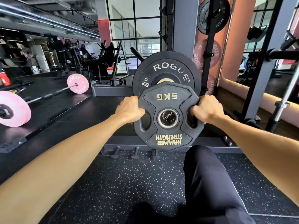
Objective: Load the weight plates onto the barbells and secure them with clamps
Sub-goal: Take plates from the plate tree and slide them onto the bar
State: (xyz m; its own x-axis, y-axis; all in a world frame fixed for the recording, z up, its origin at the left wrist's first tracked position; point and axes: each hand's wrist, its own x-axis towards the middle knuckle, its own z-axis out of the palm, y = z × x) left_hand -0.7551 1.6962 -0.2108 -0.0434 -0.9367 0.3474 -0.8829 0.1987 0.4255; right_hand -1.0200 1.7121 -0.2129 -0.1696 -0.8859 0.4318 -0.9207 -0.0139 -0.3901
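Note:
A black Hammer Strength 5 kg plate [168, 101] hangs upside down in front of me, its centre hole around the end of a barbell sleeve [168, 117]. My left hand [129, 109] grips its left handle slot and my right hand [206, 109] grips the right one. Just behind it on the same sleeve stands a larger black Rogue 5 kg plate [168, 68]. A metal clamp [116, 81] lies on the rack's base beam, behind and to the left.
A second barbell [48, 95] with pink Rogue plates [78, 83] lies on the floor at left. Rack uprights [184, 29] hold stored plates [213, 15] at the back right. My dark-trousered knee [205, 175] is below the plate. Short pegs [135, 152] stick out of the near base beam.

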